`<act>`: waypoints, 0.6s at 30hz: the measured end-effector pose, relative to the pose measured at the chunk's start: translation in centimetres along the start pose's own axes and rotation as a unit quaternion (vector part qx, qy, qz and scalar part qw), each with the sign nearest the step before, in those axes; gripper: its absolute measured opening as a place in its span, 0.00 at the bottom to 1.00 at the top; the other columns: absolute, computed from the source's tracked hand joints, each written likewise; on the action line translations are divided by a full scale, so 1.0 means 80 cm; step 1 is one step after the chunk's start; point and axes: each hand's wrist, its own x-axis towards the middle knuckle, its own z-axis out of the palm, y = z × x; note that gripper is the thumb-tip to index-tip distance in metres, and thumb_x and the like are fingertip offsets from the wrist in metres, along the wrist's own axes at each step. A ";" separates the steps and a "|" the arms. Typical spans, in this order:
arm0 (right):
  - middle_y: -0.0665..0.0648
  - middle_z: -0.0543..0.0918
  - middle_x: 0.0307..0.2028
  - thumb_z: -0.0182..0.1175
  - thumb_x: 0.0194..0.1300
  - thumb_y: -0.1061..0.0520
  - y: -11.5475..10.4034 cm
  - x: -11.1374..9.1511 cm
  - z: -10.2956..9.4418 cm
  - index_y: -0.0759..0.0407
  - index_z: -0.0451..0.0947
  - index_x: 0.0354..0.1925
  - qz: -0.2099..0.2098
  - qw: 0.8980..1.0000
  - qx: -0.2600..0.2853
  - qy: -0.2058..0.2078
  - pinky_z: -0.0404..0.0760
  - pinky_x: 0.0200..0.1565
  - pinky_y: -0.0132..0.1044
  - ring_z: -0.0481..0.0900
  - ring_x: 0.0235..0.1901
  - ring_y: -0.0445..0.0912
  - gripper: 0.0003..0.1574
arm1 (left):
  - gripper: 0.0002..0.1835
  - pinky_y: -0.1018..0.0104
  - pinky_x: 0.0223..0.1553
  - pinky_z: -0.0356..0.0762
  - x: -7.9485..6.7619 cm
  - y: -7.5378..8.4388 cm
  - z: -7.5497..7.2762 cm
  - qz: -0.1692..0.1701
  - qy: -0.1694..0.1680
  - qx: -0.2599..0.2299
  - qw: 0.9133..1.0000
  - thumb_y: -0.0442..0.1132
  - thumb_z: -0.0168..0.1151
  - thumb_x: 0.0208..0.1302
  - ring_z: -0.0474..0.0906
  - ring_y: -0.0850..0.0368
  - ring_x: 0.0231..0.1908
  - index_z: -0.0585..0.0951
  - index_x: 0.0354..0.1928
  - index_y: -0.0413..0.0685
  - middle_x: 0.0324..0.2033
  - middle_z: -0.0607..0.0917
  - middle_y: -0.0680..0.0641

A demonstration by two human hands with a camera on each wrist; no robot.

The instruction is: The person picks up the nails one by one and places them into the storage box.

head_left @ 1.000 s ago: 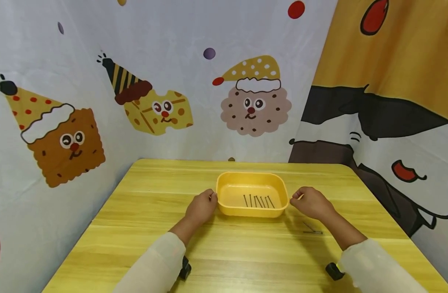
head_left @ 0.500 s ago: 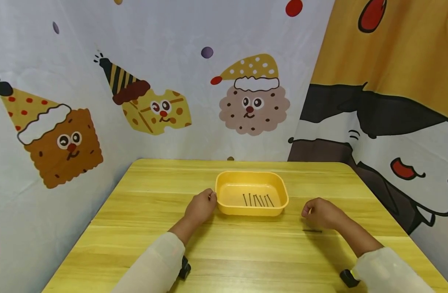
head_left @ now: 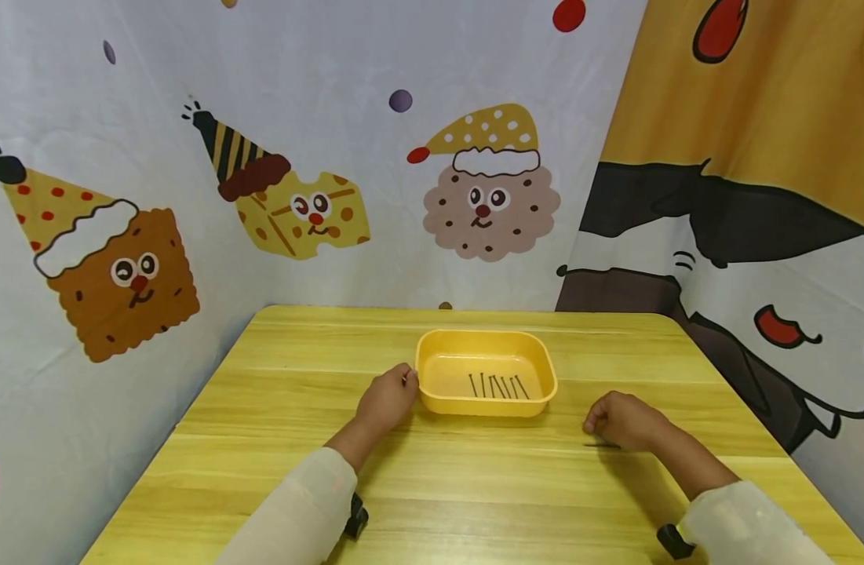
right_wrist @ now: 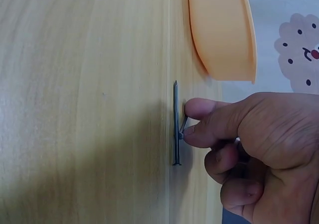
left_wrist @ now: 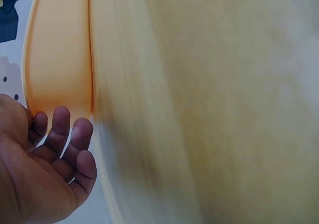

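Observation:
A yellow plastic tray [head_left: 446, 404] stands toward the back of the table, with several dark nails [head_left: 498, 386] side by side on its floor. My left hand [head_left: 389, 396] holds the tray's left end at the rim; in the left wrist view its outer fingers [left_wrist: 79, 134] curl loosely beside the tray wall. To the right of the tray my right hand [head_left: 625, 421] is low over the table. Its thumb and forefinger pinch a small nail [right_wrist: 184, 123], mostly covered by the fingertips. Another nail [right_wrist: 176, 127] lies on the wood right beside them.
The wood-grain table [head_left: 474, 486] reaches back to a cartoon-printed cloth [head_left: 347, 63] along the left, back and right. A dark wrist device [head_left: 357, 518] shows by the left sleeve, another device [head_left: 675, 541] by the right sleeve.
My right hand has gone from the tray's right end to the right and down to the two loose nails, and now pinches one. The left hand has stayed on the tray.

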 end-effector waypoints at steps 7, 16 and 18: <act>0.49 0.86 0.32 0.68 0.60 0.65 0.004 -0.001 0.002 0.55 0.87 0.33 -0.003 1.000 -0.004 0.011 0.79 0.35 0.43 0.79 0.31 0.43 0.05 | 0.16 0.62 0.24 0.63 -0.001 0.001 -0.001 0.001 -0.003 0.001 1.000 0.47 0.46 0.82 0.64 0.56 0.19 0.75 0.34 0.51 0.19 0.70 0.50; 0.45 0.81 0.21 0.68 0.64 0.58 0.003 0.001 0.007 0.49 0.85 0.22 0.020 0.998 -0.056 0.031 0.70 0.27 0.39 0.72 0.21 0.42 0.13 | 0.15 0.63 0.24 0.64 -0.001 0.002 -0.001 -0.006 -0.006 0.004 1.000 0.47 0.46 0.82 0.65 0.56 0.19 0.75 0.35 0.51 0.19 0.70 0.50; 0.45 0.75 0.16 0.66 0.64 0.57 0.003 0.002 0.009 0.49 0.81 0.18 0.027 0.997 -0.061 0.032 0.67 0.24 0.37 0.68 0.18 0.41 0.17 | 0.15 0.63 0.24 0.64 -0.001 0.003 -0.002 -0.005 -0.006 0.002 1.000 0.47 0.46 0.82 0.65 0.56 0.19 0.75 0.35 0.51 0.19 0.71 0.50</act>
